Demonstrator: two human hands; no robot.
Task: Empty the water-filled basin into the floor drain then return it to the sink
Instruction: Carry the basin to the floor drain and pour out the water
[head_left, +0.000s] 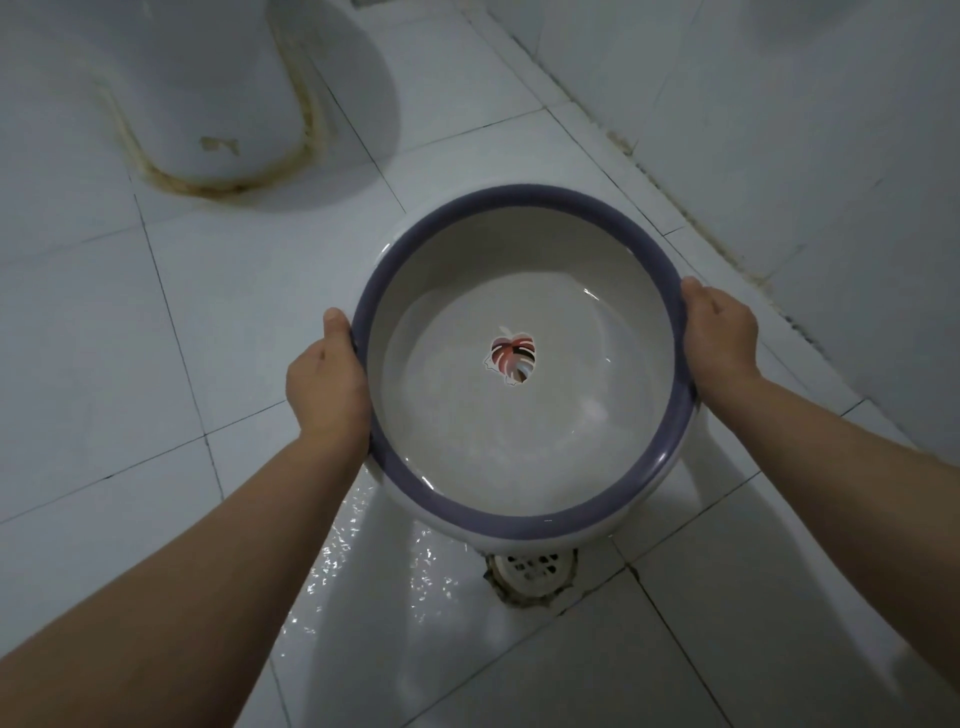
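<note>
Head view looks straight down on a white basin (522, 291) with a purple rim, held level above the tiled floor (156, 364). Left hand (324, 374) clasps the rim at 9 o'clock, thumb on top and fingers hidden underneath; right hand (719, 338) clasps it at 3 o'clock the same way. Both are closed on the rim, not merely touching it. Water (519, 426) lies inside, its line visible around the wall, with a red leaf decal (513, 360) showing through at the bottom.

Floor drain (532, 569) peeks out from under the basin's 6 o'clock edge, partly covered by it. Tiles to the drain's 9 o'clock glisten wet. A toilet base (208, 104) stands well apart at 11 o'clock, and a wall (779, 130) runs along the right.

As I judge it, the pour is in hand with a good deal of water left. To do it well, tip the near edge down, since the drain sits just below that lip, and lower the basin close to the grate first so the stream lands on it rather than spreading over the tiles. Tilt slowly and evenly with both hands; a sudden tip would send the water sloshing sideways. The wet floor looks slippery, so footing deserves care.
</note>
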